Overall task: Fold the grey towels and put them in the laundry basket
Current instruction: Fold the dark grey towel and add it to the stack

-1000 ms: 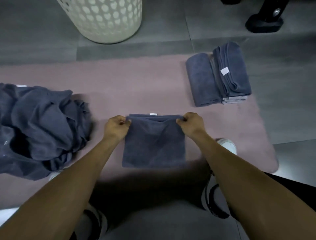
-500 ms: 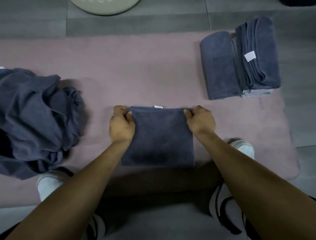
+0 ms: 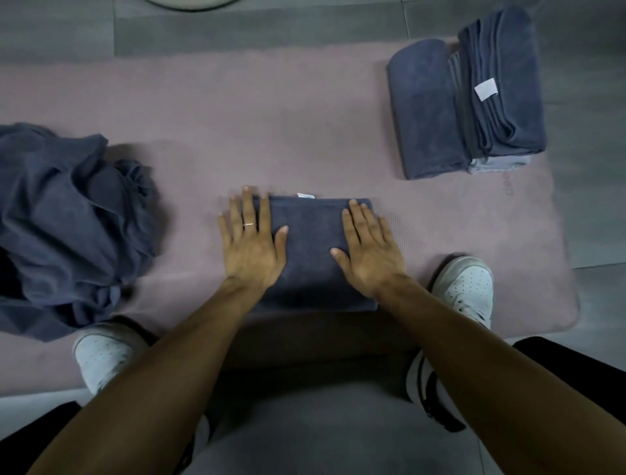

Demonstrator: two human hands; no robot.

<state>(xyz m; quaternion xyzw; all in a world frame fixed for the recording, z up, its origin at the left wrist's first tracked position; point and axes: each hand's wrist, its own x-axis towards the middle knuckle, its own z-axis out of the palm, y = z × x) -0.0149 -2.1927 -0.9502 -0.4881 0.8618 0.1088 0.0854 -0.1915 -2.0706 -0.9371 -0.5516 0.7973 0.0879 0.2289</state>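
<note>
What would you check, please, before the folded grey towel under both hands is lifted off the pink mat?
1. Towel folded flat: ok. The folded towel lies as a neat rectangle on the pink mat.
2. Hands placed: ok. The left hand and right hand press on it with straight fingers, one at each side.
3. Grip for lifting: not ok. Neither hand holds an edge yet.
4. Stack ready: ok. The folded stack sits at the mat's far right corner, apart from this towel.
5. Laundry basket reachable: cannot tell. Only a sliver of its base shows at the top edge.
6. Work remaining: not ok. The crumpled pile on the left is unfolded.
</note>
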